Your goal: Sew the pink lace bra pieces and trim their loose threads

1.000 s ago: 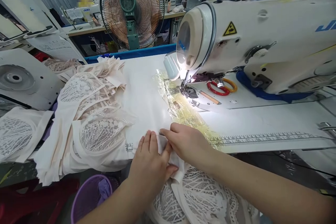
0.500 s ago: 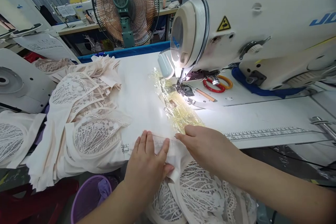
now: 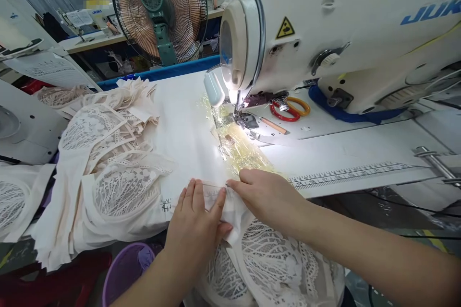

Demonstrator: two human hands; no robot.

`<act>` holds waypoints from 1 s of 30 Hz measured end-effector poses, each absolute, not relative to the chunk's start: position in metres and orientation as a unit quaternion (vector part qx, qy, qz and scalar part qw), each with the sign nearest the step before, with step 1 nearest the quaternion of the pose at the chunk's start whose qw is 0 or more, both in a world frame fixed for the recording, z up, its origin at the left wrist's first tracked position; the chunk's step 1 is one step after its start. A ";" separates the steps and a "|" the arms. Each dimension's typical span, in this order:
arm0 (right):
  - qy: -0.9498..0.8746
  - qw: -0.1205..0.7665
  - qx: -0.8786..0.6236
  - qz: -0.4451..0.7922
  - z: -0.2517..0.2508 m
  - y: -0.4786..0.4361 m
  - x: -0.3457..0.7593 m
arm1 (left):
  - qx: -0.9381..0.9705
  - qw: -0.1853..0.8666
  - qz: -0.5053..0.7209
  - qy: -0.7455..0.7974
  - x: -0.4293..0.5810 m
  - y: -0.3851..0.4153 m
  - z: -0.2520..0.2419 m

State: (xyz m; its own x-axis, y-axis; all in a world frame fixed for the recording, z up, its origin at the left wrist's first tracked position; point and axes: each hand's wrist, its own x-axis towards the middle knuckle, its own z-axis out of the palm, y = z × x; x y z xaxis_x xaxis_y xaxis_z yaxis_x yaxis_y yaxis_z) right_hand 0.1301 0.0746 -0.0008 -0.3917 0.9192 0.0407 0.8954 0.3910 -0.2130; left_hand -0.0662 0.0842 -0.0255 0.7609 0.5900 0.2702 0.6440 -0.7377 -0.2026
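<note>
A cream lace garment piece (image 3: 268,261) hangs over the table's front edge into my lap. Its plain band (image 3: 212,193) lies on the white table (image 3: 187,129). My left hand (image 3: 196,228) rests flat on the band, fingers stretched out and thumb on the fold beside it. My right hand (image 3: 268,199) is just to the right with its fingers curled and pressed together on the band's edge, fingertip almost touching my left index finger. Both hands are well short of the needle and presser foot (image 3: 240,117).
A white sewing machine (image 3: 324,33) fills the right, its lamp lighting yellowish tape (image 3: 245,153) ahead of my hands. Scissors (image 3: 288,108) lie behind the needle. A stack of lace pieces (image 3: 108,163) covers the left. A printed ruler (image 3: 345,172), a purple bin (image 3: 124,273) and a fan (image 3: 158,9) are nearby.
My left fingers have spread further over the band. My right fingertip drew right, then came back close to them. The view has swung, shifting the machine left in the picture.
</note>
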 end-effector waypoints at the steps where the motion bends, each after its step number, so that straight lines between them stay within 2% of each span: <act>1: -0.830 0.067 -0.547 0.082 0.001 0.072 0.133 | -0.927 0.139 -0.096 -0.334 -0.066 0.084 -0.026; 5: -0.804 0.033 -0.584 0.108 0.010 0.056 0.144 | -0.930 0.110 -0.078 -0.341 -0.069 0.088 -0.022; 8: -0.761 0.116 -0.619 0.156 0.014 0.044 0.145 | -0.930 0.085 -0.050 -0.354 -0.075 0.103 -0.013; 11: -0.716 0.228 -0.603 0.267 0.011 0.038 0.139 | -0.925 0.069 -0.043 -0.370 -0.080 0.118 0.000; 15: -0.700 0.268 -0.566 0.342 0.003 0.040 0.132 | -0.927 0.071 -0.125 -0.346 -0.074 0.117 0.009; 19: -0.719 0.241 -0.579 0.299 0.000 0.047 0.132 | -0.937 0.046 -0.117 -0.327 -0.065 0.102 -0.001; 25: -0.768 0.142 -0.603 0.160 0.003 0.074 0.124 | -0.927 0.029 -0.067 -0.367 -0.066 0.094 -0.017; 30: -0.801 0.137 -0.572 0.106 -0.001 0.096 0.109 | -0.925 0.027 -0.078 -0.372 -0.067 0.093 -0.019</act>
State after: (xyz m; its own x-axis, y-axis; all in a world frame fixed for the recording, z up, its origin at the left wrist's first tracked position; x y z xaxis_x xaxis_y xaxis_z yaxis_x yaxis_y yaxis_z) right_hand 0.1085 0.0961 -0.0011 -0.3069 0.9466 0.0982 0.8882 0.3220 -0.3277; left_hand -0.0674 0.0933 -0.0186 0.7112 0.6834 0.1647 0.6919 -0.7219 0.0076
